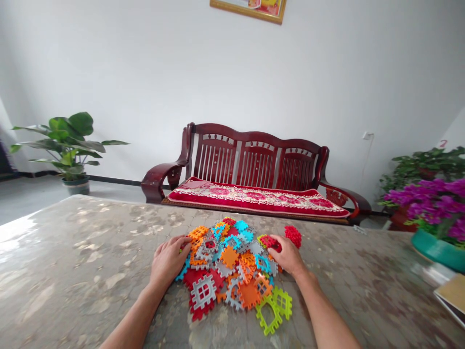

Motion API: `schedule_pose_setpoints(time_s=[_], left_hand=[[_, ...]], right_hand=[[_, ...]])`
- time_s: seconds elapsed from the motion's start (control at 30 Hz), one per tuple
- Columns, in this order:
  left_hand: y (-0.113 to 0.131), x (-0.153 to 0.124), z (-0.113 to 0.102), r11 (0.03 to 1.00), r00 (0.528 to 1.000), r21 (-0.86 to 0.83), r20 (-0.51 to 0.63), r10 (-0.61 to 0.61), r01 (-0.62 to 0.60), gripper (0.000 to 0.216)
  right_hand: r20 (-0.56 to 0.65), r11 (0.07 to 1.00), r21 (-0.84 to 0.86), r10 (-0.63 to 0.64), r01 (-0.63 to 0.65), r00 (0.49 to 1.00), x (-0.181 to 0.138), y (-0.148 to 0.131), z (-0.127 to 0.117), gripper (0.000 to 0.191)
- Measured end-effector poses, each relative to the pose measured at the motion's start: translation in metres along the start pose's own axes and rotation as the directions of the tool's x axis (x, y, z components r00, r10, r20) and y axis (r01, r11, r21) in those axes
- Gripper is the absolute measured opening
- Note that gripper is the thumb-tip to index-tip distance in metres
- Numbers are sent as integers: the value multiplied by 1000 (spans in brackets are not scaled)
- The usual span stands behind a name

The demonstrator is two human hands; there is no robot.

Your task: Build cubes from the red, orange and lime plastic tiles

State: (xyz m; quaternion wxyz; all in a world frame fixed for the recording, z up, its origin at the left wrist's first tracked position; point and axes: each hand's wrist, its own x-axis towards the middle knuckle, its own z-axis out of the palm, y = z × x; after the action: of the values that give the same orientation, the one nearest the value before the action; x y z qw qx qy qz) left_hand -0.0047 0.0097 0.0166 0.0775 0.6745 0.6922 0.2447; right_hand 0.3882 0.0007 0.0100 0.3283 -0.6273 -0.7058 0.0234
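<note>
A heap of flat interlocking plastic tiles [232, 264] in orange, red, grey, blue and lime lies in the middle of the marbled table [72, 261]. My left hand [169, 261] rests on the heap's left edge, fingers curled over tiles there. My right hand [286, 253] sits at the heap's right edge, fingers closed on a red tile [269, 242]. A separate red tile [292, 235] lies just beyond my right hand. A grey tile [203, 291] and two lime tiles [274, 310] lie at the near side of the heap.
A teal pot of purple flowers [438, 218] stands at the table's right edge, with a book or box [452, 293] near it. Beyond the table are a dark wooden bench [254, 169] with a red cushion, and a leafy plant [69, 145] on the floor at left.
</note>
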Motion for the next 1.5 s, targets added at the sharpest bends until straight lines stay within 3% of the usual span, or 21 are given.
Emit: schedule_pose_setpoints(time_s=[0.2, 0.37, 0.47, 0.7, 0.9, 1.07, 1.2, 1.33, 1.5], left_hand=[[-3, 1, 2, 1000, 1000, 5, -13, 4, -4, 35], [-3, 2, 3, 1000, 1000, -8, -6, 4, -4, 36], [-4, 3, 4, 1000, 1000, -6, 5, -1, 1, 36], [-6, 4, 7, 1000, 1000, -14, 0, 4, -4, 36], [-6, 3, 5, 999, 1000, -29, -8, 20, -21, 36], [-7, 2, 5, 999, 1000, -23, -8, 22, -22, 37], [-6, 2, 5, 1000, 1000, -17, -10, 17, -17, 37], [-4, 1, 4, 1000, 1000, -7, -10, 17, -17, 37], [-6, 2, 5, 1000, 1000, -14, -12, 23, -23, 37]], right_hand=[[-104, 999, -24, -44, 42, 994, -1, -4, 0, 36], [-182, 970, -67, -244, 235, 953, 1, -9, -4, 44], [-188, 960, -99, -275, 261, 943, 2, -7, -1, 53], [-401, 989, -83, -148, 125, 904, 8, 10, 4, 45], [-609, 999, 53, 27, 7, 793, 14, 22, -16, 38], [-689, 983, 132, 182, -126, 701, 17, 45, -28, 45], [-697, 961, 180, 276, -211, 662, 17, 58, -30, 50], [-651, 941, 180, 332, -286, 683, 18, 57, -32, 57], [-562, 969, 74, 234, -234, 793, 19, 47, -32, 48]])
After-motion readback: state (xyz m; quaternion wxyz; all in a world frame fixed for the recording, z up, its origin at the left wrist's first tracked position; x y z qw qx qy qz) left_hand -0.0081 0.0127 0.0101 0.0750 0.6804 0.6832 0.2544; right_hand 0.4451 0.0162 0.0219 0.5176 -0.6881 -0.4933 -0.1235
